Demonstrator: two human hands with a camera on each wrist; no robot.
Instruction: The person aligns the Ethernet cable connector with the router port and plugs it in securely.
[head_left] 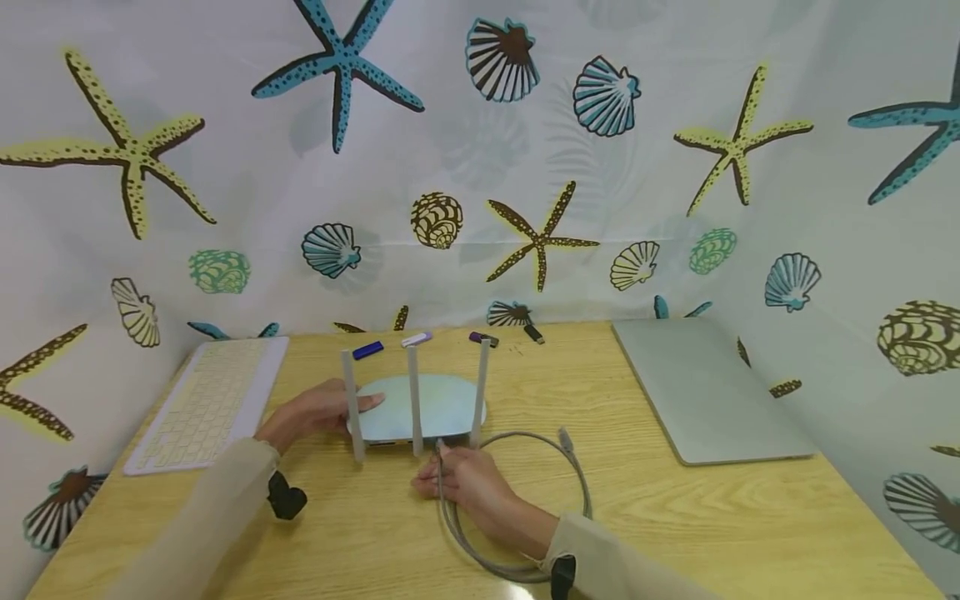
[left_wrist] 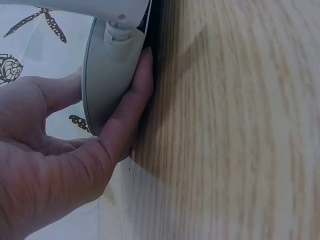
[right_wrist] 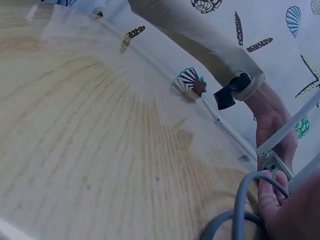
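Note:
A white router [head_left: 450, 404] with three upright antennas stands on the wooden table. My left hand [head_left: 322, 408] grips its left end, thumb on top and fingers underneath; the left wrist view shows the router's edge [left_wrist: 107, 75] between thumb and fingers. At the router's port side, my right hand [head_left: 476, 483] pinches one end of a grey network cable [head_left: 587, 492]. That end is right at the ports, its plug partly hidden. From there the cable loops over the table to the right, where its other plug [head_left: 566, 439] lies loose. In the right wrist view, the cable [right_wrist: 240, 205] arches beside my fingers.
To the left lies a white keyboard [head_left: 213, 400], and to the right a closed silver laptop [head_left: 712, 392]. Behind the router are a blue USB stick [head_left: 367, 351], a white one [head_left: 416, 339], a purple-black one [head_left: 483, 338] and a black one [head_left: 534, 333]. A patterned curtain [head_left: 645, 208] closes the back.

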